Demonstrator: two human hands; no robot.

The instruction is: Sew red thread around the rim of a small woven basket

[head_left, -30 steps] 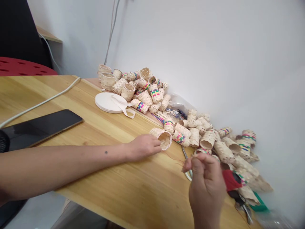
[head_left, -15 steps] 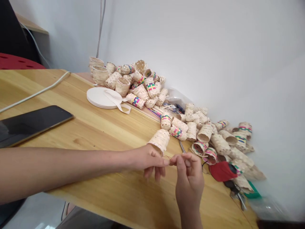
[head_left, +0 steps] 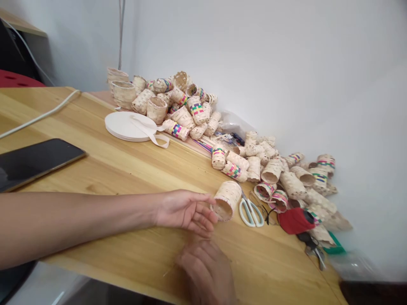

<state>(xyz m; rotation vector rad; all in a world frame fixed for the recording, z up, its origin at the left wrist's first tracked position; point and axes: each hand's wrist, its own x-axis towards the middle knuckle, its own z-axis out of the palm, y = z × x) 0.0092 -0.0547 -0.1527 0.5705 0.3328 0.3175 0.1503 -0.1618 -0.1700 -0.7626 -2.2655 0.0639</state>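
A small woven basket [head_left: 229, 195] lies on its side on the wooden table, its open mouth facing me. My left hand [head_left: 190, 214] is beside that mouth, palm turned upward, fingers loosely curled and apart, nothing visible in them. The fingertips overlap the rim; whether they touch it I cannot tell. Below it, near the table's front edge, my right hand [head_left: 208, 271] is smeared by motion with its back towards me, so its fingers are hidden. A faint thin strand shows just left of it. Scissors [head_left: 251, 212] with pale handles lie right of the basket.
Many woven baskets [head_left: 182, 116], some with coloured bands, are heaped along the wall. A roll of white ribbon [head_left: 127, 126] lies flat before them. A phone [head_left: 41, 161] and a white cable [head_left: 41, 116] are at left. A red object [head_left: 295, 220] and keys [head_left: 318, 256] lie at right.
My hands have parted. The right hand has moved down and left, uncovering the scissors. My left fingers have opened, palm turned up. The basket appears shifted right and slightly down.
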